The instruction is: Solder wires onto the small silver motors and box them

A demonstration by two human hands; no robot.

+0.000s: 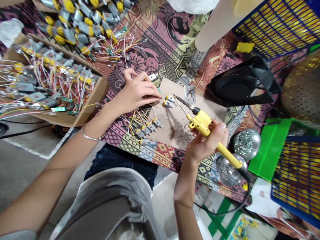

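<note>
Yellow plastic wraps the soldering iron [203, 124] that the right hand [208, 145] grips firmly round the body, its dark tip slanting far and left toward two small motors [169, 101] on the brown board [197, 113]. The left hand [136, 93] lies flat, fingertips pinning those motors and their wires, closed on them rather than lifting. As I judge it, a good joint here wants the tip laid steadily on the terminal while the pinning fingers stay just clear of the hot metal. A row of finished motors [148, 130] lies near the left wrist, touching the board's near left edge. Room is tight: a cardboard box [96, 100] of wired motors crowds the left, a black fan [240, 86] sits right of the board, and the iron's cord trails past shiny reflectors [246, 143] at the table's near edge.
</note>
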